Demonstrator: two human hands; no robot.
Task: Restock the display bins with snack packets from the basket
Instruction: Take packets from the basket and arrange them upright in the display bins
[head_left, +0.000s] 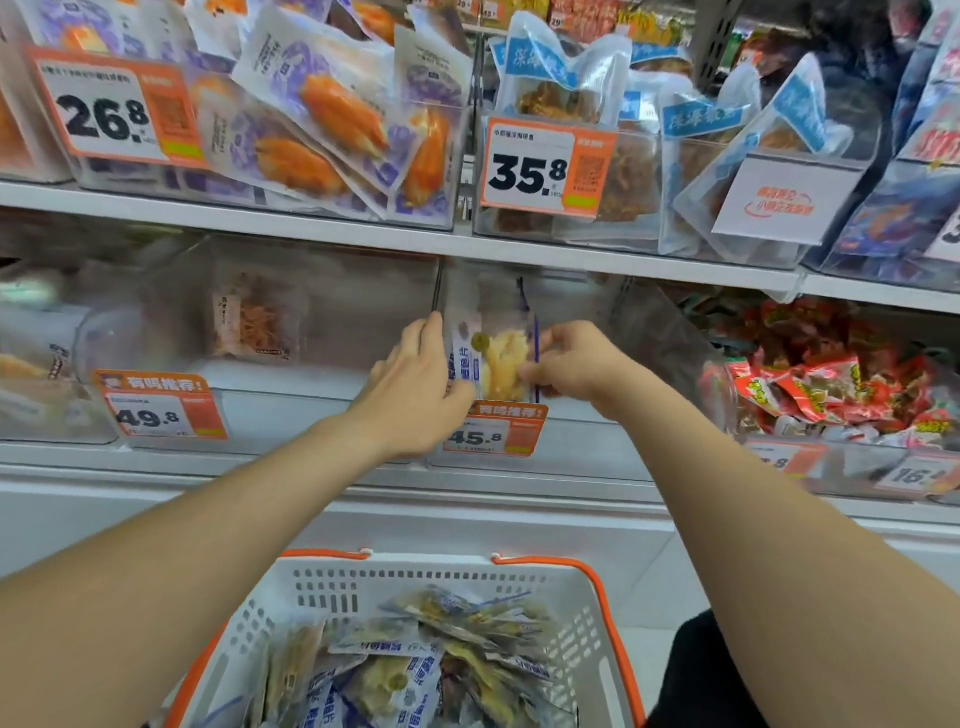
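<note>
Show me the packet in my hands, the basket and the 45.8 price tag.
packet (501, 364), head view, on its clear window.
basket (415, 571), head view, on its white far wall.
45.8 price tag (480, 437), head view, on the printed price.

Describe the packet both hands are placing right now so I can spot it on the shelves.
Find the lower shelf, in the clear bin behind the orange 45.8 price tag. The packet stands upright there, held between the left hand and right hand. Unlike the red packets to its right, it is clear with blue edging and pale yellow pieces inside.

both hands, left hand (415, 384) and right hand (571, 364), hold a snack packet (498, 364) upright in the clear bin (587, 441). the basket (519, 582) of packets sits below.
</note>
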